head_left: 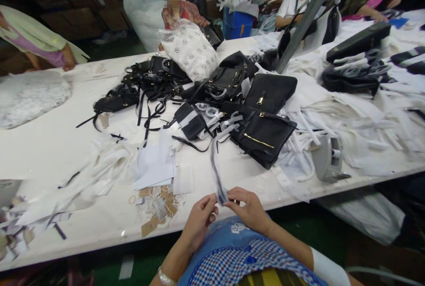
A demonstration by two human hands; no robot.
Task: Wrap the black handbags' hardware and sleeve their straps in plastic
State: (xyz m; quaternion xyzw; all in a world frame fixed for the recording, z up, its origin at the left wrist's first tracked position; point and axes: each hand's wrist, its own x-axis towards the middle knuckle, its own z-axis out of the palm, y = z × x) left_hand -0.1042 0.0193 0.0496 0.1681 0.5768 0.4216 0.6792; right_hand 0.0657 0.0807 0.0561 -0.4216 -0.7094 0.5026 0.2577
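Both hands meet low at the near table edge: left hand and right hand pinch a thin strip, possibly plastic-wrapped, rising toward the black handbag.

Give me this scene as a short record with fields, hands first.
Left hand: pinching the low end of a thin grey strip
Right hand: pinching the same strip, close beside the left
Strip: runs up from the hands over the table edge
Surface: long white table
Near the hands: brown paper tags, white sheets
Middle: black handbags, one with a gold zipper
Far side: other people along the table
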